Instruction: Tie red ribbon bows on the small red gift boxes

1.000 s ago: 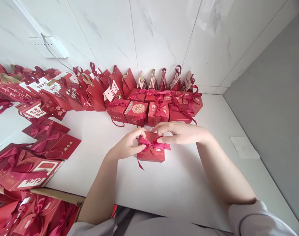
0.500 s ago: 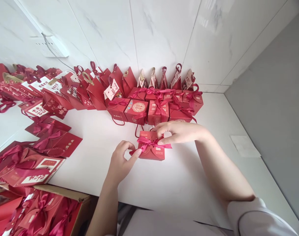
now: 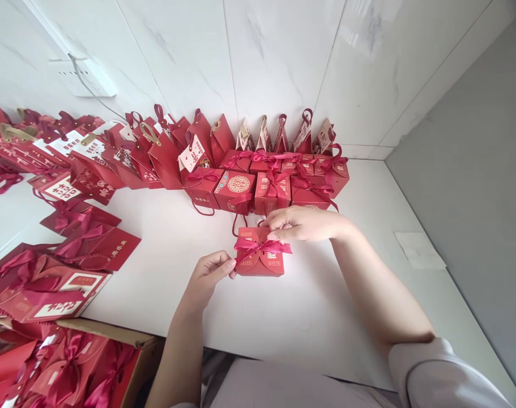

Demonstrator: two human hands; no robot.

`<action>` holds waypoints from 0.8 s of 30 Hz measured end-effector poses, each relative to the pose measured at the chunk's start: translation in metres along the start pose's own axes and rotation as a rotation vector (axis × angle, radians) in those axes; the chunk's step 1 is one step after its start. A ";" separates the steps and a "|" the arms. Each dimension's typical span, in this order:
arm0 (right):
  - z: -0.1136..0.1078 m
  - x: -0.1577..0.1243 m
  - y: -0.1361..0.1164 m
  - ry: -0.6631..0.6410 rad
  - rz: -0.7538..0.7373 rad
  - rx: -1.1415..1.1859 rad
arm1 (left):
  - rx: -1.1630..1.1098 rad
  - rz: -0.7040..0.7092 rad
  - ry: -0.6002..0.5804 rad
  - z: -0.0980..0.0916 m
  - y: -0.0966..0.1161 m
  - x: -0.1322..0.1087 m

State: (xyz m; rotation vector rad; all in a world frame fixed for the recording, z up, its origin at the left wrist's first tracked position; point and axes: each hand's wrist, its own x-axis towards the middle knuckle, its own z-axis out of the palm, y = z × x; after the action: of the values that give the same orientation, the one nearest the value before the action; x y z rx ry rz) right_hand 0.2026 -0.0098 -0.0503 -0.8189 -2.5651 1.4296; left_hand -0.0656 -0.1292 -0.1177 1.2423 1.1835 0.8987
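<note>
A red gift box (image 3: 261, 268) with gold print sits on the white table in front of me, a pink satin ribbon (image 3: 251, 246) tied in a bow across its top. At its left side, my left hand (image 3: 210, 277) has thumb and forefinger pinched on the ribbon's left end. My right hand (image 3: 304, 222) reaches over from the right, closed at the box's far right edge, with its thumb on the top and fingers curled behind. Those right fingertips are partly hidden. A dark red cord handle shows behind the box.
Several ribbon-tied boxes (image 3: 236, 187) stand in rows behind, before red tags and bags (image 3: 168, 161) along the tiled wall. Flat red bags (image 3: 100, 243) lie left. A cardboard carton (image 3: 134, 337) full of red boxes is at lower left. A white sheet (image 3: 419, 249) lies right.
My right thumb has lifted off the bow and moved back toward the box's far edge. My left fingers have closed together at the box's left side, and the bow's loops lie flatter.
</note>
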 end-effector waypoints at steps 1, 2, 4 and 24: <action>0.000 0.001 0.001 -0.003 -0.005 -0.004 | 0.003 -0.005 -0.003 0.000 -0.001 0.000; 0.000 0.002 0.002 -0.006 -0.011 -0.009 | 0.006 -0.009 -0.008 0.000 -0.002 0.000; 0.000 0.003 0.003 -0.010 -0.023 -0.021 | 0.011 -0.015 -0.017 -0.001 -0.003 -0.001; 0.002 -0.013 -0.018 0.134 -0.061 -0.115 | 0.632 0.317 -0.026 0.029 0.058 0.047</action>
State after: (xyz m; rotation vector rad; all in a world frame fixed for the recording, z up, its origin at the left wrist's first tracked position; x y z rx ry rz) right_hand 0.2058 -0.0248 -0.0344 -0.8146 -2.5661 1.1782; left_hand -0.0216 -0.0812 -0.0702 1.9866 1.3211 0.7493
